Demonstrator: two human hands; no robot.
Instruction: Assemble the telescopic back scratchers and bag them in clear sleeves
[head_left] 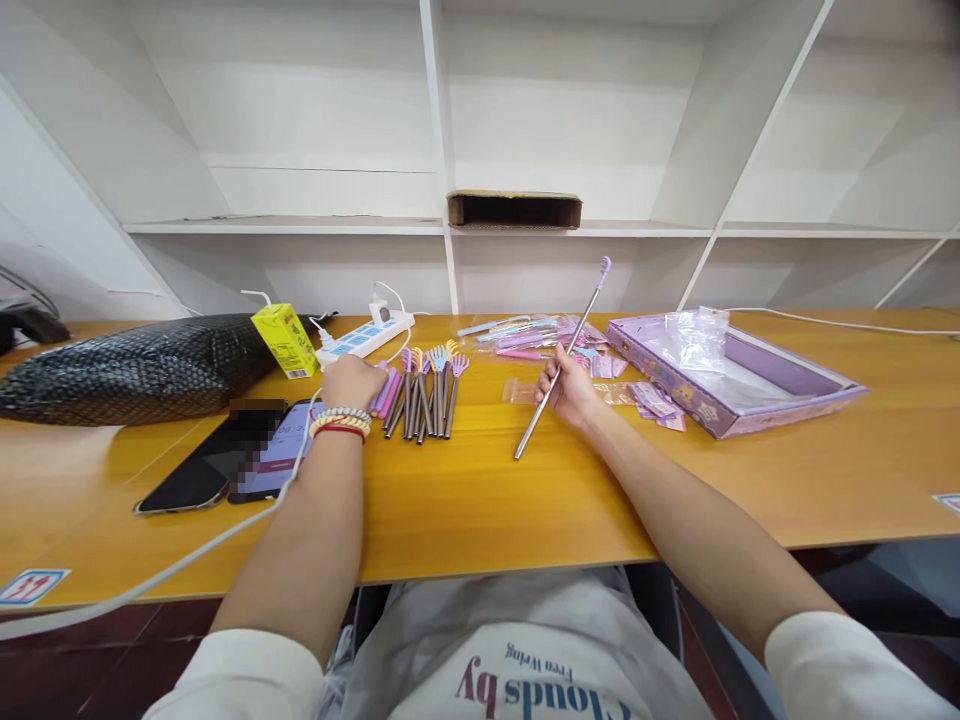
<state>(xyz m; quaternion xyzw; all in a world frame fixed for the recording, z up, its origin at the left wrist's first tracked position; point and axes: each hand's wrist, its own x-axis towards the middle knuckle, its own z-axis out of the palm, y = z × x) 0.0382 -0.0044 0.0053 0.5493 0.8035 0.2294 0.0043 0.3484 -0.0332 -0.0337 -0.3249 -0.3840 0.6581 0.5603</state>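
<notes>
My right hand (567, 388) is closed around the metal rod of an extended telescopic back scratcher (537, 428). It slants up to the right, its small purple claw head at the top. My left hand (354, 384) is at the left end of a row of pink and purple handle grips (388, 392); its fingers are hidden behind the back of the hand. Just right of those grips lie several collapsed back scratchers (424, 400) with metal tubes and purple, yellow and blue claw heads.
Behind my right hand lie bagged pastel pieces (525, 332) and small printed cards (654, 400). A shallow purple box (720, 415) stands to the right. On the left are two phones (196, 468), a yellow drink carton (285, 340), a power strip (367, 337), a white cable and a black wrapped bundle (142, 368).
</notes>
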